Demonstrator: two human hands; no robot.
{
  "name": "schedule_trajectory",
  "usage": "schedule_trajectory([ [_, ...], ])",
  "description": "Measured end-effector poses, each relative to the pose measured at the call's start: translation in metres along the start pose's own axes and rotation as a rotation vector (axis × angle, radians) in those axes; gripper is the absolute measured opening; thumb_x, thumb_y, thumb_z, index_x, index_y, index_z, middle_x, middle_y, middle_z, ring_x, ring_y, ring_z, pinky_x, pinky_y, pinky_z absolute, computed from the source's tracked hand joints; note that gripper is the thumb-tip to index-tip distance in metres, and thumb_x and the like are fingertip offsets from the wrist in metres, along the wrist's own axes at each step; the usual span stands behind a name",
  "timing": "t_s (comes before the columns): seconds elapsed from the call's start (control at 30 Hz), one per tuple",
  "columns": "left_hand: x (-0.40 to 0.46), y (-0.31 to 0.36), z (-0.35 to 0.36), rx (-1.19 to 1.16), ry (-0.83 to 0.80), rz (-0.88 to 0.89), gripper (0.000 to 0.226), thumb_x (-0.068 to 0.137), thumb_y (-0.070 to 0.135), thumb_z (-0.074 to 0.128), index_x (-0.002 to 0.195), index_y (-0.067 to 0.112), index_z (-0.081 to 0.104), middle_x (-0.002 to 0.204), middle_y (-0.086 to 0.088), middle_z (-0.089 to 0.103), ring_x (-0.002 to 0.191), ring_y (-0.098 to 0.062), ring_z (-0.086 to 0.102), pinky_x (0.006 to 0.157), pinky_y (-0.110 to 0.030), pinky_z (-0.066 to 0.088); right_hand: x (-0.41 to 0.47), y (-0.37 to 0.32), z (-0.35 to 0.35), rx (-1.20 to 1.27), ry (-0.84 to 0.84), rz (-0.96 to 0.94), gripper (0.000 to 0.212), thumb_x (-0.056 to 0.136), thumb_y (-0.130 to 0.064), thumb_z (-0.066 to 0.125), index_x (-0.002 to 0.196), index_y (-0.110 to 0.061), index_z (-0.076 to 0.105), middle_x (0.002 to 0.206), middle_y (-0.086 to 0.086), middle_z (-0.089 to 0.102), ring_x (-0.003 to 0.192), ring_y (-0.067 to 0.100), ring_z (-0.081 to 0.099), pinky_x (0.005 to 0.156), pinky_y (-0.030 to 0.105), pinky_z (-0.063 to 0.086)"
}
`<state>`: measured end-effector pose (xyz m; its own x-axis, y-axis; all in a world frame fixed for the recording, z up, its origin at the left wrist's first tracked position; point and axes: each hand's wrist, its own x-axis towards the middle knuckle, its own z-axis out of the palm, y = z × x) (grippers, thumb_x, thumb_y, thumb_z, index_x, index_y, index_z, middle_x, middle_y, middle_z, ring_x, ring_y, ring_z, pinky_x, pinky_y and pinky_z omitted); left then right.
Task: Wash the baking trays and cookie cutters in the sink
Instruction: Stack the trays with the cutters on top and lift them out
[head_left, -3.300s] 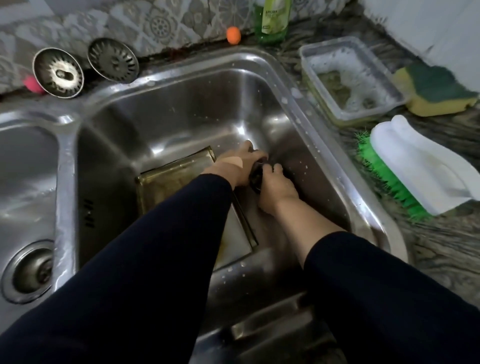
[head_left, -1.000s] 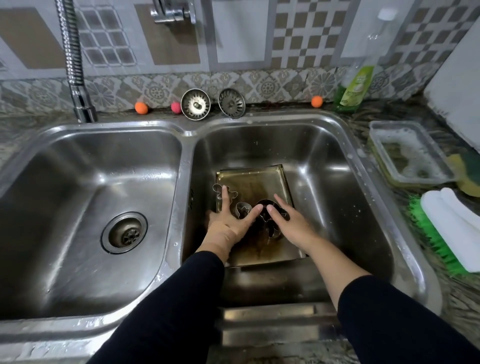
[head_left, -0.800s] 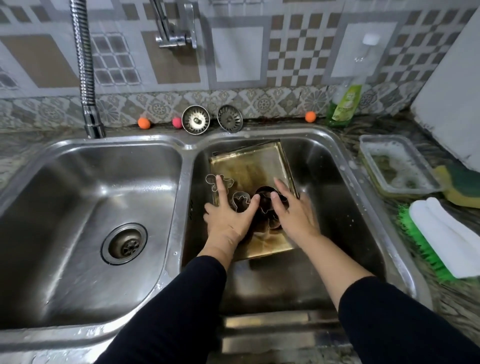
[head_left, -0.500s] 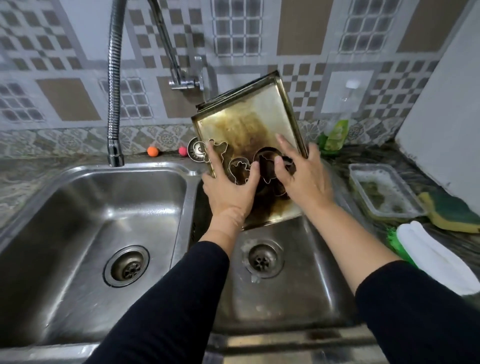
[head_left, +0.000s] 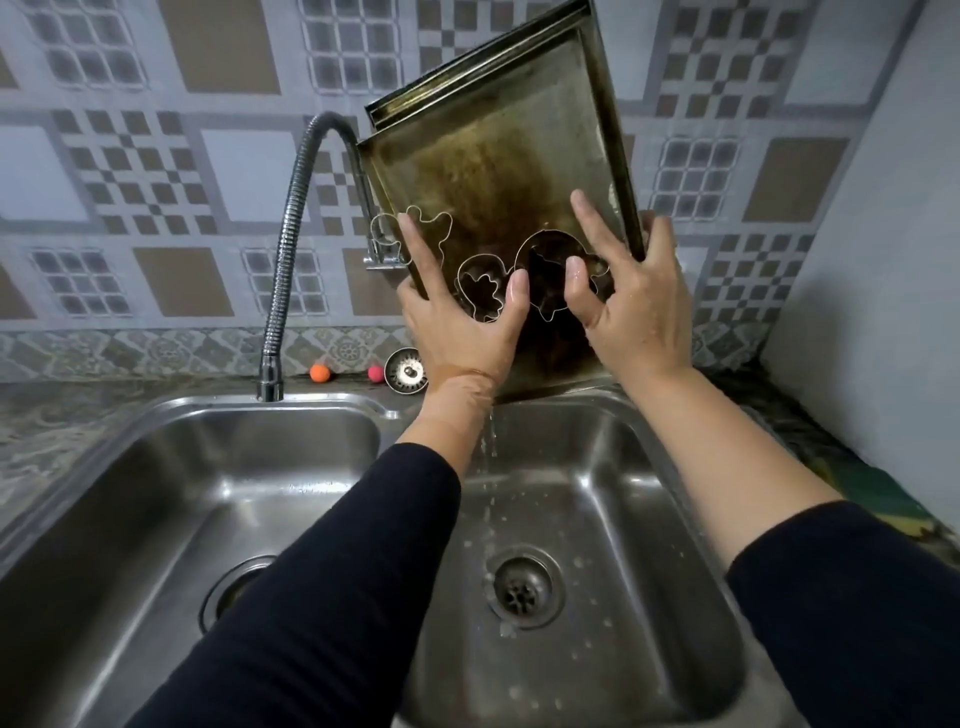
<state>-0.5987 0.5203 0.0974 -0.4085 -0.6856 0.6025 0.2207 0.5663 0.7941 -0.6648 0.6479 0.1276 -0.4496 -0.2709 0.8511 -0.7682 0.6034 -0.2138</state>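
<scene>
- I see the trays (head_left: 498, 171), two stacked and tilted up, above the right sink (head_left: 670, 519), dripping.
- Left hand (head_left: 457, 322) and right hand (head_left: 634, 301) grip the trays, fingers pinning the cutters (head_left: 480, 291) to the top one.

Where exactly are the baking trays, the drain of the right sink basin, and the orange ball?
baking trays (head_left: 498, 171): head view, on the stained face of the front tray.
right basin drain (head_left: 521, 591): head view, on the middle of the drain grate.
orange ball (head_left: 320, 373): head view, on the ball's middle, by the backsplash.
</scene>
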Motion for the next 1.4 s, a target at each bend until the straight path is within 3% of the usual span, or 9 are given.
schedule_trajectory([
  [0.17, 0.004, 0.011, -0.004, -0.011, 0.026, 0.021, 0.103, 0.075, 0.065, 0.058, 0.149, 0.040, -0.009, 0.125, -0.005, 0.034, 0.126, -0.031, 0.041, 0.105, -0.039, 0.031, 0.007, -0.008, -0.011, 0.007, 0.029, -0.019, 0.048, 0.095, -0.050, 0.036, 0.141, -0.039, 0.040, 0.111, 0.021, 0.050, 0.086, 0.030, 0.055, 0.059, 0.035, 0.051],
  [0.3, 0.005, 0.016, -0.007, -0.019, 0.024, 0.014, 0.102, 0.075, 0.066, 0.058, 0.148, 0.042, -0.010, 0.130, -0.013, 0.036, 0.126, -0.032, 0.040, 0.099, -0.037, 0.031, 0.011, -0.011, -0.016, 0.010, 0.044, -0.024, 0.047, 0.095, -0.050, 0.035, 0.142, -0.040, 0.039, 0.113, 0.019, 0.049, 0.089, 0.028, 0.055, 0.061, 0.034, 0.051],
  [0.6, 0.002, 0.020, -0.017, 0.008, 0.002, -0.005, 0.101, 0.073, 0.068, 0.055, 0.148, 0.043, -0.008, 0.129, -0.013, 0.037, 0.123, -0.033, 0.043, 0.101, -0.046, 0.038, 0.005, -0.018, -0.018, 0.015, 0.027, -0.008, 0.048, 0.095, -0.051, 0.034, 0.142, -0.040, 0.038, 0.118, 0.021, 0.047, 0.092, 0.031, 0.056, 0.061, 0.033, 0.048],
  [0.83, -0.001, 0.018, -0.027, 0.007, -0.023, -0.009, 0.102, 0.074, 0.068, 0.057, 0.148, 0.043, -0.009, 0.127, -0.012, 0.037, 0.123, -0.033, 0.043, 0.102, -0.046, 0.037, -0.003, -0.029, -0.024, -0.001, -0.014, 0.024, 0.049, 0.094, -0.052, 0.033, 0.142, -0.041, 0.038, 0.129, 0.026, 0.045, 0.105, 0.037, 0.055, 0.066, 0.037, 0.051],
  [0.93, -0.006, 0.019, -0.034, 0.000, -0.040, -0.020, 0.102, 0.073, 0.069, 0.056, 0.147, 0.045, -0.009, 0.128, -0.012, 0.037, 0.125, -0.034, 0.042, 0.103, -0.046, 0.036, -0.008, -0.035, -0.027, 0.008, -0.031, 0.032, 0.049, 0.094, -0.052, 0.033, 0.142, -0.042, 0.037, 0.126, 0.024, 0.045, 0.097, 0.034, 0.056, 0.064, 0.032, 0.047],
  [1.1, -0.020, 0.020, -0.050, 0.054, -0.118, -0.074, 0.099, 0.073, 0.072, 0.055, 0.143, 0.053, -0.012, 0.132, -0.016, 0.035, 0.129, -0.036, 0.038, 0.107, -0.049, 0.032, -0.029, -0.045, -0.034, -0.008, -0.104, 0.149, 0.046, 0.096, -0.051, 0.036, 0.142, -0.046, 0.034, 0.131, 0.021, 0.043, 0.106, 0.036, 0.054, 0.071, 0.034, 0.045],
  [1.2, -0.037, 0.020, -0.064, 0.165, -0.192, -0.126, 0.096, 0.074, 0.075, 0.053, 0.140, 0.057, -0.014, 0.133, -0.022, 0.036, 0.129, -0.041, 0.036, 0.106, -0.048, 0.030, -0.049, -0.053, -0.038, 0.023, -0.187, 0.238, 0.048, 0.094, -0.054, 0.034, 0.142, -0.049, 0.033, 0.119, 0.016, 0.045, 0.095, 0.032, 0.055, 0.072, 0.033, 0.043],
  [1.3, -0.060, 0.019, -0.083, 0.286, -0.258, -0.202, 0.096, 0.072, 0.079, 0.049, 0.139, 0.059, -0.017, 0.141, -0.028, 0.029, 0.134, -0.043, 0.031, 0.108, -0.050, 0.028, -0.075, -0.062, -0.044, 0.066, -0.301, 0.338, 0.048, 0.094, -0.057, 0.032, 0.142, -0.052, 0.030, 0.131, 0.018, 0.043, 0.114, 0.035, 0.050, 0.082, 0.039, 0.044],
  [1.4, -0.084, 0.020, -0.103, 0.379, -0.300, -0.262, 0.096, 0.068, 0.086, 0.044, 0.134, 0.063, -0.021, 0.149, -0.026, 0.021, 0.135, -0.044, 0.030, 0.106, -0.051, 0.033, -0.104, -0.073, -0.054, 0.114, -0.410, 0.437, 0.048, 0.094, -0.060, 0.031, 0.141, -0.054, 0.029, 0.152, 0.019, 0.025, 0.136, 0.034, 0.035, 0.097, 0.043, 0.041],
])
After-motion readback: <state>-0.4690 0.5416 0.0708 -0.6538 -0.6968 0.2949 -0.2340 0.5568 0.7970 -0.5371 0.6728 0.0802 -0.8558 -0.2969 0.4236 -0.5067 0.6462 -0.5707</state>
